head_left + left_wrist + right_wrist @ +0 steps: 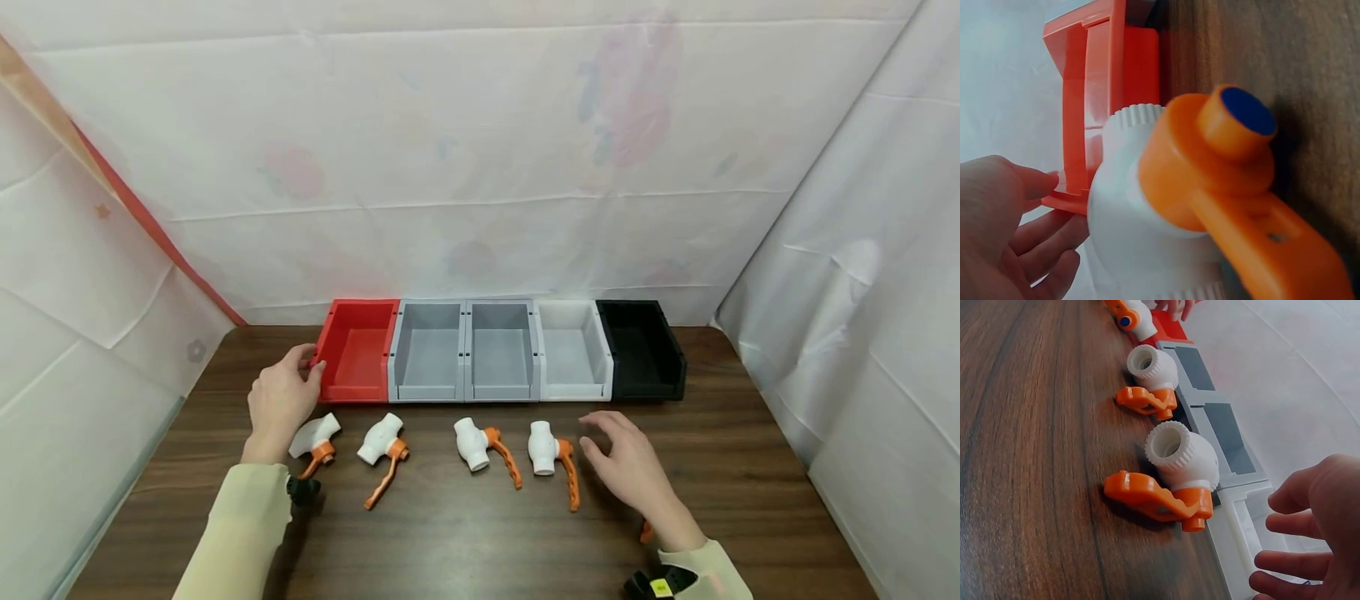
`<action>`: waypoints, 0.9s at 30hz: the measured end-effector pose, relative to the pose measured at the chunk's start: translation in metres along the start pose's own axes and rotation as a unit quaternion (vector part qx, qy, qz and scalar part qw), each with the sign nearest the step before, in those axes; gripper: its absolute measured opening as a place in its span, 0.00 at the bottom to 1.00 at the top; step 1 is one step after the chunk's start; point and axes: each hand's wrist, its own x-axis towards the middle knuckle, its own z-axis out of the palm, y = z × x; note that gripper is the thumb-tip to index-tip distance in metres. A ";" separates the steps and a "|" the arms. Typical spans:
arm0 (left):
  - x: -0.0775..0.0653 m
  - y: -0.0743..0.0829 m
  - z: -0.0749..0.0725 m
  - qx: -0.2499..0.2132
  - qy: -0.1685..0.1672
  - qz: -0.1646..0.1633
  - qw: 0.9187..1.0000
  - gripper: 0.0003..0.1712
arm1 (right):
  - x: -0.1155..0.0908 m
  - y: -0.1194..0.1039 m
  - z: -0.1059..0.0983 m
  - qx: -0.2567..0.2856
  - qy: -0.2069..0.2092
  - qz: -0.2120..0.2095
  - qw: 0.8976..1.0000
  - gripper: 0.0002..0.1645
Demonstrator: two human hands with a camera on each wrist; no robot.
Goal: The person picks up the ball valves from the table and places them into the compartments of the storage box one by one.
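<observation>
My left hand [281,404] pinches the left side wall of a red bin [354,393], thumb over the rim and fingers outside. The left wrist view shows that grip behind a white ball valve [1147,250] with an orange lever handle. My right hand [626,458] hovers with fingers spread and loosely bent, holding nothing, just right of another white ball valve [542,448]. Two more such valves, a tilted one [382,439] and one near the middle [471,444], lie between the hands. Under the right wrist an orange piece [647,532] peeks out, mostly hidden.
Right of the red bin, side by side, stand two grey bins [427,393] [502,393], a white bin [576,392] and a black bin [648,392]. They line the back of the brown wooden table [465,542]. White cloth [465,150] hangs behind and at both sides.
</observation>
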 end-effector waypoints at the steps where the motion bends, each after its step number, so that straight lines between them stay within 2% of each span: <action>1: 0.000 0.000 0.000 0.002 -0.003 -0.003 1.000 0.23 | 0.000 0.000 0.000 -0.002 -0.002 -0.002 1.000 0.18; 11: 0.005 0.005 -0.005 0.016 -0.040 -0.036 0.998 0.26 | -0.006 0.004 0.000 -0.033 -0.014 -0.005 0.999 0.20; 21: 0.003 0.008 -0.011 0.030 -0.023 -0.041 0.998 0.25 | -0.015 0.009 -0.015 -0.059 -0.004 -0.003 0.998 0.20; 27: 0.006 0.014 -0.014 0.039 -0.057 -0.053 0.996 0.27 | -0.023 0.018 -0.022 -0.068 0.008 0.003 0.998 0.21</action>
